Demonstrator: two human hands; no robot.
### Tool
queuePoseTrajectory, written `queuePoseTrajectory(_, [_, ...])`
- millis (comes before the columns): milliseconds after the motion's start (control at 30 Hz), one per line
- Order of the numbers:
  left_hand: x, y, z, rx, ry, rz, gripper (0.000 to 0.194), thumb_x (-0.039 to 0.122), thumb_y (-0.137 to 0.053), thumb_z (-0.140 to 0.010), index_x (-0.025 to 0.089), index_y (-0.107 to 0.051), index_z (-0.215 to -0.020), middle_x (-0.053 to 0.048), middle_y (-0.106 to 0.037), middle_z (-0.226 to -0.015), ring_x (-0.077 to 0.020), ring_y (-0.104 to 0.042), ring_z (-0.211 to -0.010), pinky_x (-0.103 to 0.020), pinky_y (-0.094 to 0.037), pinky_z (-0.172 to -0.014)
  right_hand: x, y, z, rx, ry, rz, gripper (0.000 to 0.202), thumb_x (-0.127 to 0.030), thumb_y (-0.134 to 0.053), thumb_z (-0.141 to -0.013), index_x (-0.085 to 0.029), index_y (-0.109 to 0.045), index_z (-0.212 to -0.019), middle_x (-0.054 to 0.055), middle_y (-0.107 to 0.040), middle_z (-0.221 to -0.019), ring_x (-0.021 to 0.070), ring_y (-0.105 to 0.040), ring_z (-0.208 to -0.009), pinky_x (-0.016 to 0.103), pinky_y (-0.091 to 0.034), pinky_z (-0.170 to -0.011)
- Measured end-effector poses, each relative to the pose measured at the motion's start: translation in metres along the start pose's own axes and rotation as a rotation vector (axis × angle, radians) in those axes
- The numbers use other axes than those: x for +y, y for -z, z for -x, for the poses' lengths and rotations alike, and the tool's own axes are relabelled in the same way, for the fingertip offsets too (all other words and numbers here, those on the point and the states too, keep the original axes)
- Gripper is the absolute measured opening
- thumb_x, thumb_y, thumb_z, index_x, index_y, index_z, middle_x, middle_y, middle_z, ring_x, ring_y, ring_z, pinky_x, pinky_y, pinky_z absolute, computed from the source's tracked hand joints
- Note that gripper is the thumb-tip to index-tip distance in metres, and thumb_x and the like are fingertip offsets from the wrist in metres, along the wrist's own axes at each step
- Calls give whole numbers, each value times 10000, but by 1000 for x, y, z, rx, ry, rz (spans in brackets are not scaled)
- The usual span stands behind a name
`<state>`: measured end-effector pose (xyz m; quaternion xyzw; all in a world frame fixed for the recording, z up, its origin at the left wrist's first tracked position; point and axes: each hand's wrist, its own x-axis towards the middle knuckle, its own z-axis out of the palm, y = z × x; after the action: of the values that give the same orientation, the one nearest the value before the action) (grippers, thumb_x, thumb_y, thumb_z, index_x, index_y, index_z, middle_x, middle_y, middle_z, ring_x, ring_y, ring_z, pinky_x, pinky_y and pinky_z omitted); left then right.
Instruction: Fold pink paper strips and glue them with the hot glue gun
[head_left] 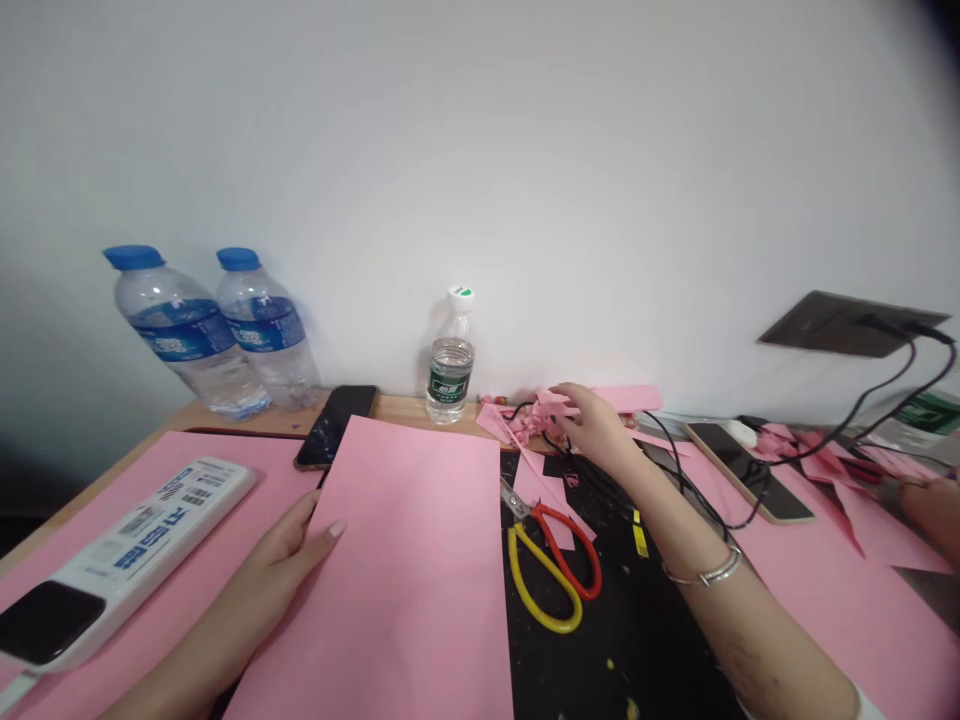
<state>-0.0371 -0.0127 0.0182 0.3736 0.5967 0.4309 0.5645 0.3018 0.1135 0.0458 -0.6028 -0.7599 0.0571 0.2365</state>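
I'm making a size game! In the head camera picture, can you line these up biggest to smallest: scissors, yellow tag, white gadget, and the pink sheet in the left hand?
1. Held pink sheet
2. White gadget
3. Scissors
4. Yellow tag

I find an indoor paper-craft workstation; whether home, office or classroom cannot be determined. Evidence: a light-wood tabletop [397, 408] against a plain white wall [562, 200]; large flat pink paper sheets [427, 570] across it; metal scissors with red and yellow handles [540, 522] at centre; crumpled pink paper scraps [529, 422] on the far side; a dark rectangular socket plate [821, 325], far right; a co-worker's hand [934, 512] at right, indicating shared use.
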Motion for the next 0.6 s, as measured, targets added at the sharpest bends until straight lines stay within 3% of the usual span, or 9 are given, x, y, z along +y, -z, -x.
queuePoseTrajectory(67, [-1,0,-1,-14,2,8,576,385,-738,-677,233,-572,-1208,-76,-632,-1237,-336,-542,-1182,-389,-554,-851,2,1,8,28,-1,-2,372,-114,-477,-812,-128,-543,-1178,138,-547,-1281,216,-501,-1180,324,-416,-927])
queuePoseTrajectory(133, [-3,0,-2,-9,10,-3,595,395,-741,-675,238,-561,-1221,-75,-618,-1257,-338,-544,-1179,-383,-560,-837,0,4,20,25,-12,-4,335,-134,-459,-828,-133,-538,-1154,134,-581,-1221,212,-553,-1096,322,-434,-883])
queuePoseTrajectory(233, [-7,1,-4,27,21,-36,596,435,-723,-699,241,-551,-1235,-75,-584,-1300,-340,-519,-1206,-375,-559,-842,-9,8,46,-58,-27,-7,188,-176,-446,-852,-163,-585,-978,62,-675,-887,180,-631,-777,277,-460,-684])
queuePoseTrajectory(333, [-9,1,-3,50,22,-28,620,440,-703,-719,243,-514,-1275,-71,-565,-1323,-346,-490,-1232,-395,-539,-882,-27,7,78,-230,-23,-6,67,-219,-559,-793,-187,-599,-838,1,-634,-650,170,-604,-589,243,-415,-533])
queuePoseTrajectory(433, [-7,2,0,16,16,7,602,406,-663,-763,273,-462,-1314,-31,-543,-1350,-325,-474,-1250,-396,-512,-929,-48,0,105,-459,-76,128,320,-136,-587,-733,-156,-555,-1051,79,-680,-876,230,-657,-788,272,-453,-633])
queuePoseTrajectory(600, [1,-1,8,-50,66,27,516,414,-619,-820,382,-437,-1301,83,-525,-1362,-246,-500,-1238,-312,-508,-929,-63,-13,125,-491,-63,275,441,-80,-505,-804,-119,-448,-1240,136,-669,-1008,256,-681,-844,293,-492,-667])
